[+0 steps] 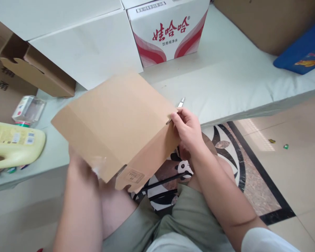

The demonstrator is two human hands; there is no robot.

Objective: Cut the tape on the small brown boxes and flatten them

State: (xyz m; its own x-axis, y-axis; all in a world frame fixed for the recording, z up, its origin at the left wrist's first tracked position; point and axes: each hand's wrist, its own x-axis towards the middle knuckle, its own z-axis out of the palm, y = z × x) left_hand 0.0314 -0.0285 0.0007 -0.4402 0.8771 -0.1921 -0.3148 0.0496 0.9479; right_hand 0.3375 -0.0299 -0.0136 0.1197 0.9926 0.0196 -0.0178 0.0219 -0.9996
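A partly folded brown cardboard box (115, 112) is held tilted above my lap, its flat panel facing up. One side flap (149, 157) is bent down and bears a small printed stamp. My right hand (187, 127) is closed on the box's right corner, thumb on top beside a small slot. My left hand (80, 162) is at the box's lower left edge, blurred, with its fingers hidden beneath the cardboard. A metal blade tip (182, 102) shows just beyond my right hand; the rest of that tool is hidden.
Ahead stand white cartons (86, 49) and a red-and-white water carton (170, 31) on a cloth-covered table (225, 80). To the left are an open cardboard box (47, 73), a clear bottle (30, 108) and a yellow jug (15, 143). A blue container (304, 49) stands right.
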